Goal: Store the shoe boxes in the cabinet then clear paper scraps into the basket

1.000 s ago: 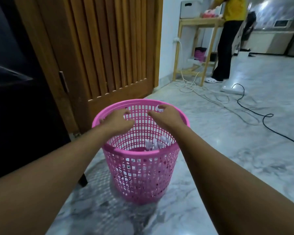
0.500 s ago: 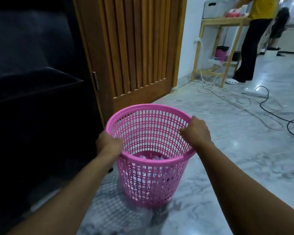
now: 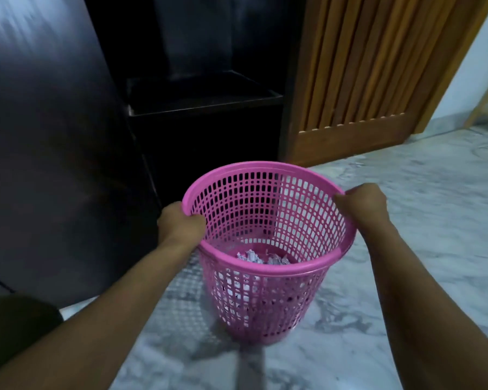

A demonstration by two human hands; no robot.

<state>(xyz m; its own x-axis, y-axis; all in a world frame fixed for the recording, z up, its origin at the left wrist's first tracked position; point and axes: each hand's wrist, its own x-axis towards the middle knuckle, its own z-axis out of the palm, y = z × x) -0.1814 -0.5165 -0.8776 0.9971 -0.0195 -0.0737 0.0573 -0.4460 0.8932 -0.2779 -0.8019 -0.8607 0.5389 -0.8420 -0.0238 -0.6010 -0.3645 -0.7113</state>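
Observation:
A pink plastic mesh basket [image 3: 268, 302] is at the middle of the view over the marble floor. Crumpled white paper scraps [image 3: 261, 258] lie at its bottom. My left hand [image 3: 179, 222] grips the basket's left rim. My right hand [image 3: 362, 202] grips its right rim. Behind the basket stands a dark cabinet [image 3: 203, 97] with an open compartment and a shelf. No shoe boxes can be made out in its dark inside.
A large dark door panel [image 3: 48, 136] fills the left side. To the right of the cabinet is a slatted wooden door [image 3: 364, 74]. Grey-white marble floor [image 3: 423, 192] spreads to the right and front.
My hands went from hovering over the basket's top to gripping its rim on both sides. The view swung left toward the dark cabinet, and the person and cables at the right left the frame.

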